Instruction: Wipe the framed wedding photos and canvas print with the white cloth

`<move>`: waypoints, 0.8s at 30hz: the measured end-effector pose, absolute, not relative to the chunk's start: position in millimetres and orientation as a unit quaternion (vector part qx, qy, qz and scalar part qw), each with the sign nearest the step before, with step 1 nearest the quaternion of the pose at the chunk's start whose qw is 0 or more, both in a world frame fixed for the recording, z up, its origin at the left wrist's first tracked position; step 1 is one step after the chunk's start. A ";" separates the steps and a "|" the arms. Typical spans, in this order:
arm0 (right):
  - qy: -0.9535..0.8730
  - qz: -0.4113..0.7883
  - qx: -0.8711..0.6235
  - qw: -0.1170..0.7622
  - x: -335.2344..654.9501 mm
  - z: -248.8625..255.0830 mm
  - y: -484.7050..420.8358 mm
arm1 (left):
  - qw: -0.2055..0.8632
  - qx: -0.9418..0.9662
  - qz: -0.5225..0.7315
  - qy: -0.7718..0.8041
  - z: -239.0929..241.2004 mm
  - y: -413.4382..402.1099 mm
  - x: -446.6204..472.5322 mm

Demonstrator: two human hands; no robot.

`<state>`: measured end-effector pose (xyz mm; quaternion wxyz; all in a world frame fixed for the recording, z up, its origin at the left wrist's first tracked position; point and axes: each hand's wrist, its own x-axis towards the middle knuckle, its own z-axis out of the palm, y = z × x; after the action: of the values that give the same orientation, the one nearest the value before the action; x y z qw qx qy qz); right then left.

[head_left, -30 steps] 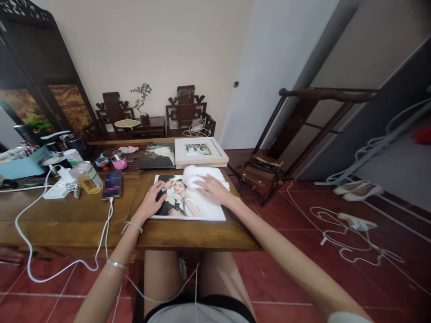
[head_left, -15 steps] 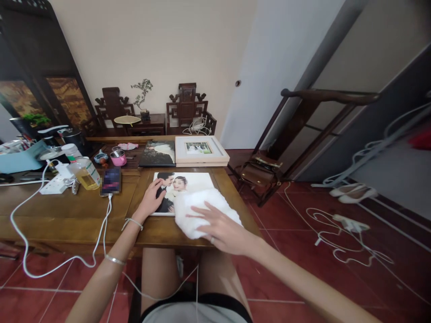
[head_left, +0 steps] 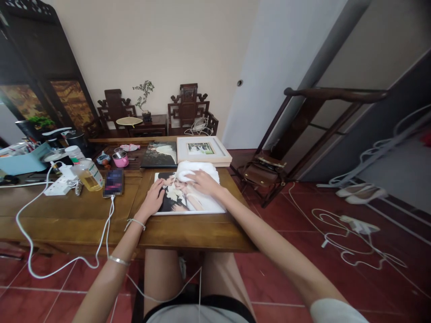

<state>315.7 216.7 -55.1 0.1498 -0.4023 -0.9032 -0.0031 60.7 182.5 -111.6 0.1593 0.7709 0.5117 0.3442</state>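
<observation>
A large frameless photo print (head_left: 202, 204) of a couple lies flat on the wooden table (head_left: 77, 215) in front of me. My left hand (head_left: 152, 200) rests on its left edge with fingers spread, pressing it down. My right hand (head_left: 201, 181) lies flat on a white cloth (head_left: 195, 170) at the far end of the print, fingers stretched over the cloth.
Behind the print lie a white framed photo (head_left: 203, 150) and a dark photo print (head_left: 160, 154). To the left are a phone (head_left: 113, 182) on a white cable, a bottle of yellow liquid (head_left: 89, 175), a power strip (head_left: 58, 186) and a pink pot (head_left: 120, 159). A dark wooden rack (head_left: 303, 130) stands at the right.
My right hand swept the white cloth from the print's far end to its near right corner and has now returned it to the far end. The left hand stayed on the print.
</observation>
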 end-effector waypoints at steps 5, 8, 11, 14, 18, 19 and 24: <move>-0.931 0.016 -0.336 0.140 315.7 -55.5 158.2 | 0.159 0.771 0.338 0.515 -106.1 182.1 64.0; -0.946 0.037 -0.292 0.137 326.1 -55.9 113.5 | 0.157 0.780 0.330 0.509 -102.4 183.2 66.1; -0.950 0.046 -0.279 0.135 337.6 -57.0 95.5 | 0.157 0.783 0.333 0.501 -101.3 184.9 66.9; -0.941 0.040 -0.306 0.142 345.6 -58.4 113.6 | 0.158 0.781 0.340 0.499 -102.0 185.3 66.4; -0.920 0.009 -0.367 0.140 341.0 -56.5 170.2 | 0.155 0.782 0.338 0.500 -103.1 184.0 65.6; -0.913 0.002 -0.385 0.137 336.5 -55.3 184.3 | 0.153 0.782 0.338 0.501 -103.3 183.6 65.6; -0.901 -0.006 -0.412 0.136 306.9 -51.5 215.3 | 0.152 0.777 0.339 0.508 -104.3 181.7 66.8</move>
<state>306.9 215.3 -51.5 0.1357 -0.4124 -0.9008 -0.0065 66.8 181.7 -104.3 0.1520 0.7767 0.5083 0.3395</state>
